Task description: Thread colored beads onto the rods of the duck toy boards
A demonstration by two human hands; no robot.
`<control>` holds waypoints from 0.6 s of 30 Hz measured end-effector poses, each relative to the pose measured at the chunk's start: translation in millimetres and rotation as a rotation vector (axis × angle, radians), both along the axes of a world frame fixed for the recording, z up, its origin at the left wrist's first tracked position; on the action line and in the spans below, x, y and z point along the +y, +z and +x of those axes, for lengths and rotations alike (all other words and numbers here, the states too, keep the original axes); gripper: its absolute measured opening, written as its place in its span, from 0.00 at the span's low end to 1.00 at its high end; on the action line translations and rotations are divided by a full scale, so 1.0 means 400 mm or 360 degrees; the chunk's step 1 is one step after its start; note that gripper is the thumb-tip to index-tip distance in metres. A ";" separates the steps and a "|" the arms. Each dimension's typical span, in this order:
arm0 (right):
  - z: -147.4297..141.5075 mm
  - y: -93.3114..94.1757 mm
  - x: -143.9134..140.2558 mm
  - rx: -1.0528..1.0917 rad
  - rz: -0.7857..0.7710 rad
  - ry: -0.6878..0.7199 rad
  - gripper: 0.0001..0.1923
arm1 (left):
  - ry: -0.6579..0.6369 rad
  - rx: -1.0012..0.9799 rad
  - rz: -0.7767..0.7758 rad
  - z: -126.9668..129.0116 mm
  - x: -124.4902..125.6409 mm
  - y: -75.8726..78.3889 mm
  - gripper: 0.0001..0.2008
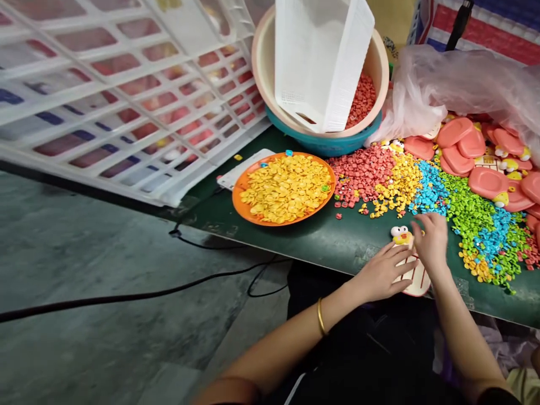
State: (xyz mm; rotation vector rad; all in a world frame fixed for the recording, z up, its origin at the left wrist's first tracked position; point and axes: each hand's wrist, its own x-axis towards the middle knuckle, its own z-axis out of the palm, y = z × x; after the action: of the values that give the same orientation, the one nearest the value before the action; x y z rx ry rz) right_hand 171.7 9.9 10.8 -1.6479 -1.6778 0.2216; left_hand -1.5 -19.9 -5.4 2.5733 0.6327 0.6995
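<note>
A pink toy piece with a yellow duck head lies at the near edge of the dark green table. My left hand rests on the piece and holds it down, fingers spread across it. My right hand sits just above the piece, fingers curled at its top by the duck head; I cannot tell whether it pinches a small part. Right behind my hands lies a mixed heap of small red, yellow, blue and green plastic buttons.
An orange plate heaped with yellow buttons stands left of the heap. Behind it a cream basin holds red buttons and a white basket. Pink toy shells and a clear plastic bag fill the right. White crates lean at left; cables cross the floor.
</note>
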 end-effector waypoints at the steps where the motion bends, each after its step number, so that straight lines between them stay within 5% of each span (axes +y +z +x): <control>1: -0.043 0.003 0.042 -0.0079 0.0001 0.0134 0.07 | 0.0006 0.0015 -0.0006 -0.003 0.002 -0.009 0.20; 5: -0.208 0.016 0.185 -0.0339 -0.0287 0.0502 0.05 | 0.0117 0.0004 -0.0072 -0.005 0.001 -0.027 0.24; 7: -0.225 0.030 0.208 -0.0372 -0.0374 0.0569 0.07 | 0.0148 0.0027 -0.0101 -0.010 0.006 -0.028 0.24; 13: 0.000 0.067 0.046 0.0180 -0.0340 0.0193 0.10 | 0.0210 0.0104 -0.0201 -0.036 0.022 -0.019 0.22; 18: 0.076 0.002 -0.077 0.0268 -0.0279 -0.0093 0.11 | 0.0199 0.0108 -0.0230 -0.038 0.024 -0.021 0.21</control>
State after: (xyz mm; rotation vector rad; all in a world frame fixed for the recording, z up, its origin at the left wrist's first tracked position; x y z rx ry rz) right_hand 202.0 -20.9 11.8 -1.7517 -1.5173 0.4772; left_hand -16.5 -10.3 -13.6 2.4487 0.8403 0.5847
